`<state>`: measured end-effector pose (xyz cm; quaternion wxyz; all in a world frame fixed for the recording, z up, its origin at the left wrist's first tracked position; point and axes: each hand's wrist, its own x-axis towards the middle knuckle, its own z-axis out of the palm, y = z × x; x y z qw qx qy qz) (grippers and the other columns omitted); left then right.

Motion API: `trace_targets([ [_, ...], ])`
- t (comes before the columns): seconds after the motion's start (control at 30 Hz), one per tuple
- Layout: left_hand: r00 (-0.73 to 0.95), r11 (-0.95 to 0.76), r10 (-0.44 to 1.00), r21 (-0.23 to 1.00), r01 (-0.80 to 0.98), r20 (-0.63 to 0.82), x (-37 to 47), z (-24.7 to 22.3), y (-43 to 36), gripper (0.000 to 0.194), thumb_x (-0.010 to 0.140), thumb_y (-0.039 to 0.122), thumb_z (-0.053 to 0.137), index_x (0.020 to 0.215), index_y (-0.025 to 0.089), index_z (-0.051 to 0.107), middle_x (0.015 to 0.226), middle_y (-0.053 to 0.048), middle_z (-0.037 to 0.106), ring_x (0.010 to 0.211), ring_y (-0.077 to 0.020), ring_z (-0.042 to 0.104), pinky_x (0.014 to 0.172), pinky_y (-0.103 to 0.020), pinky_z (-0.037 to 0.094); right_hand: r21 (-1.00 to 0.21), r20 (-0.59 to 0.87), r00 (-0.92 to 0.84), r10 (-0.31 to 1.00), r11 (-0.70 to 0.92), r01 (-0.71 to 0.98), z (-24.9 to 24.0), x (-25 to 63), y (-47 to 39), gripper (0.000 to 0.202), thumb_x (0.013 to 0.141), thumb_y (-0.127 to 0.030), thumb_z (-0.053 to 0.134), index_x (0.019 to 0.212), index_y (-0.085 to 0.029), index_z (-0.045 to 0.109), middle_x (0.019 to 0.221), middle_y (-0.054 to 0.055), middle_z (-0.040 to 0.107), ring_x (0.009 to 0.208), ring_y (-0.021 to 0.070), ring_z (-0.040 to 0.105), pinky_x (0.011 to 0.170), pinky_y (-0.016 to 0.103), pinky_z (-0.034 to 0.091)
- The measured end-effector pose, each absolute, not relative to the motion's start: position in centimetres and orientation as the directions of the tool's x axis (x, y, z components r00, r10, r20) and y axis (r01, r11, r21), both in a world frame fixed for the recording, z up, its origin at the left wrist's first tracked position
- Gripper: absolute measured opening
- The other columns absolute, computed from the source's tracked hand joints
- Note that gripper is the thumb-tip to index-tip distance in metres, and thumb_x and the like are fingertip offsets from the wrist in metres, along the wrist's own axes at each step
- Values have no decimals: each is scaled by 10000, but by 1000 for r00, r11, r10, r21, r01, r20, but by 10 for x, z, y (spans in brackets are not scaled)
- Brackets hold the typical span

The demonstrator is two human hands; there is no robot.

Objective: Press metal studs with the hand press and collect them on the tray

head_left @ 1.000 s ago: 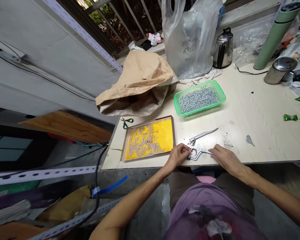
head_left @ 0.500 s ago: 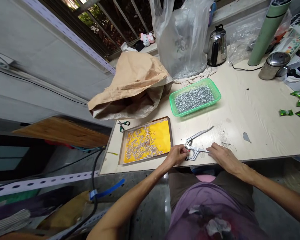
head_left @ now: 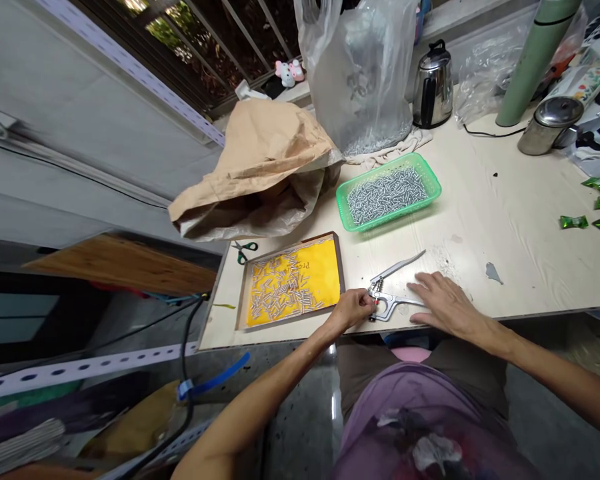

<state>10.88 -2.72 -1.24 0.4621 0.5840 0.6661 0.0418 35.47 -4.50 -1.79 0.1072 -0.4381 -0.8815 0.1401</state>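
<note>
Silver spring-loaded pliers lie near the table's front edge, handles spread apart and pointing right. A small red part shows near their jaws. My left hand is closed in a pinch right at the jaw end; whatever sits between its fingertips is hidden. Over the end of the lower handle, my right hand is open, its fingers spread. To the left, a shallow tray with a yellow bottom holds many small metal pins. Behind the pliers, a green plastic basket is filled with similar small metal pieces.
Green-handled scissors lie beyond the tray's left corner. A brown paper sack and a clear plastic bag stand at the back. Farther right are a steel kettle, a green flask and several green-wrapped sweets.
My right hand has opened, its fingers spreading from a closer hold at the lower handle. My left hand stays pinched at the jaw end, and the pliers keep their place.
</note>
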Motion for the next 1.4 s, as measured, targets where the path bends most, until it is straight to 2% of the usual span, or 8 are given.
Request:
trace_targets([
  [0.1, 114, 302, 825, 603, 738, -554, 107, -15, -29, 148, 621, 252, 638, 563, 160, 537, 514, 47, 548, 512, -86, 475, 506, -186, 331, -300, 53, -592, 804, 578, 759, -20, 355, -25, 841, 668, -524, 750, 1351, -166, 413, 1432, 213, 383, 1308, 387, 341, 966, 536, 386],
  [0.2, 106, 309, 835, 620, 721, -539, 106, -18, -30, 169, 622, 274, 641, 561, 159, 533, 519, 42, 544, 512, -86, 466, 501, -187, 329, -304, -15, -655, 755, 621, 723, -24, 354, -5, 1005, 579, -582, 777, 1377, -119, 379, 1433, 252, 370, 1349, 421, 269, 1021, 580, 310],
  [0.47, 85, 283, 846, 577, 767, -527, 106, -13, -35, 148, 679, 205, 653, 584, 154, 552, 533, 38, 552, 519, -102, 499, 530, -209, 368, -312, 3, -683, 731, 649, 694, -14, 348, 1, 795, 651, -426, 774, 1309, -128, 441, 1118, 158, 589, 1017, 312, 525, 910, 458, 400],
  [0.63, 246, -150, 962, 518, 842, -121, 119, -3, -50, 55, 810, 224, 611, 803, 169, 617, 825, -51, 637, 835, -195, 584, 746, -312, 474, -332, -5, -683, 730, 643, 690, -6, 346, -6, 657, 712, -277, 751, 1282, -139, 455, 990, 110, 612, 915, 265, 525, 799, 378, 429],
  [0.77, 524, -489, 851, 430, 759, 42, 147, -9, -41, 366, 849, 333, 606, 1174, 183, 528, 1237, -136, 562, 1122, -273, 510, 930, -441, 445, -365, 22, -670, 742, 630, 686, -9, 346, -10, 664, 742, -246, 722, 1315, -141, 402, 1006, 112, 621, 925, 266, 534, 774, 372, 451],
  [0.93, 681, -617, 730, 385, 687, -46, 161, -18, -15, 582, 838, 393, 619, 1324, 176, 383, 1317, -160, 502, 1177, -292, 487, 986, -459, 413, -364, 44, -659, 751, 626, 689, -14, 355, -12, 834, 652, -320, 791, 1335, -124, 355, 1148, 157, 573, 1026, 304, 519, 863, 430, 451],
  [1.1, 691, -622, 715, 357, 697, -104, 163, -16, -6, 625, 800, 385, 671, 1307, 163, 380, 1196, -143, 531, 1079, -289, 511, 923, -449, 444, -329, -23, -602, 798, 563, 758, -13, 365, -13, 633, 618, -286, 813, 1152, -162, 497, 1087, 120, 570, 979, 283, 517, 819, 401, 460],
  [1.4, 736, -665, 638, 320, 675, -227, 178, -3, 10, 258, 831, 314, 643, 1011, 159, 545, 971, -76, 559, 944, -240, 501, 826, -375, 454, -296, -23, -597, 802, 565, 770, -12, 364, -8, 271, 709, -270, 774, 890, -171, 598, 876, 72, 592, 868, 237, 523, 730, 335, 421],
])
